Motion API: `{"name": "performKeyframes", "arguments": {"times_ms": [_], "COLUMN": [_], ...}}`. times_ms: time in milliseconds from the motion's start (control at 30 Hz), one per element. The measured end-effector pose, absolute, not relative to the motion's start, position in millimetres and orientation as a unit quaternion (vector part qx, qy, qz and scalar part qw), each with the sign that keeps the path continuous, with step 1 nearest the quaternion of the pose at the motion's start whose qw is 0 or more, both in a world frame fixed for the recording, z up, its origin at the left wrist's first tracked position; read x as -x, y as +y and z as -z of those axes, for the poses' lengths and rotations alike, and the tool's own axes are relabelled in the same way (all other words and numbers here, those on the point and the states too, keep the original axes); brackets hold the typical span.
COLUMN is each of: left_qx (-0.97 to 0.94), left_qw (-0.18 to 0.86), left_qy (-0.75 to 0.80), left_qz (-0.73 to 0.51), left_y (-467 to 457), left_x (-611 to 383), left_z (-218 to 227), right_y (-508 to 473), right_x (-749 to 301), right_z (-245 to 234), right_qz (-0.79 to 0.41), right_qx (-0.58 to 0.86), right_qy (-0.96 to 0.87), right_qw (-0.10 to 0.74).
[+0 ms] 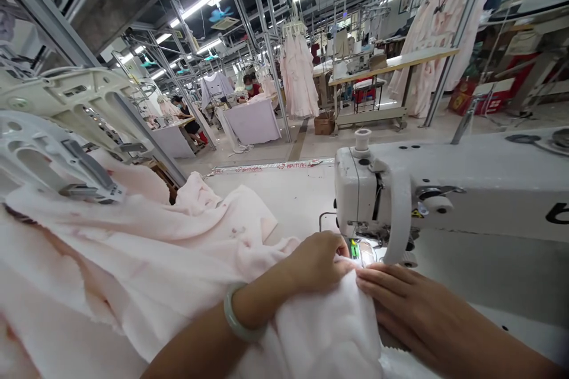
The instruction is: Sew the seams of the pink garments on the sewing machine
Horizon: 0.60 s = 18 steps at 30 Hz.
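Head view: both hands are being caught low in the frame, working right up against the machine.

Left hand [316, 263]: the fingers are being curled down and closed on a fold of pale pink fabric [133, 266], a firm pinch just beside the presser foot [363, 253], which is partly hidden. A jade bangle [237, 314] is being worn on the wrist. The pinch appears to be gathering the cloth close to the stitching point.

Right hand [411, 302]: the hand is being held open, with the fingers laid nearly flat against the edge of the cloth and nothing gripped. The layers seem to be being steadied from the side by that light pressure.

Fabric position: the cloth is being fed from a large heap on the left, across the white machine table [284, 204], up to the foot. The bulk is apparently being kept left so that the area around the needle is not crowded.

Sewing machine head [400, 192]: it is being mounted at the right, its arm reaching away past the right hand.

Workroom: long pink garments [296, 77] are being displayed on steel racks [267, 29], while a co-worker [249, 86] is being seen seated at a cloth-covered table [253, 124].
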<state>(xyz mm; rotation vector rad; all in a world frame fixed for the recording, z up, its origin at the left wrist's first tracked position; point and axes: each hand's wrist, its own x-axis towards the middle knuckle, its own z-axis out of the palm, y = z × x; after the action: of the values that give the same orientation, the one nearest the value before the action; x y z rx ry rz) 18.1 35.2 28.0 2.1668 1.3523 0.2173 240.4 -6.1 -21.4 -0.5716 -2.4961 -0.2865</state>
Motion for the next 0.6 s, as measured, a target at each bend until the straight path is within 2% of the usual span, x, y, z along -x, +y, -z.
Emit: {"name": "performKeyframes", "arguments": {"times_ms": [267,600], "left_qx": [-0.806,-0.781], "left_qw": [0.211,0.210], "left_qy": [0.553,0.573], "left_qz": [-0.029,-0.133], "left_y": [30.4,20.5], "left_x": [-25.1,-25.5], "left_z": [-26.0,-3.9], "right_y": [-6.9,-8.2], "right_x": [-237.7,-236.9], "right_z": [14.1,17.2], "right_qz": [0.089,0.108], "right_qx": [0.215,0.215], "right_qy": [-0.939,-0.937], "right_qw": [0.253,0.254]}}
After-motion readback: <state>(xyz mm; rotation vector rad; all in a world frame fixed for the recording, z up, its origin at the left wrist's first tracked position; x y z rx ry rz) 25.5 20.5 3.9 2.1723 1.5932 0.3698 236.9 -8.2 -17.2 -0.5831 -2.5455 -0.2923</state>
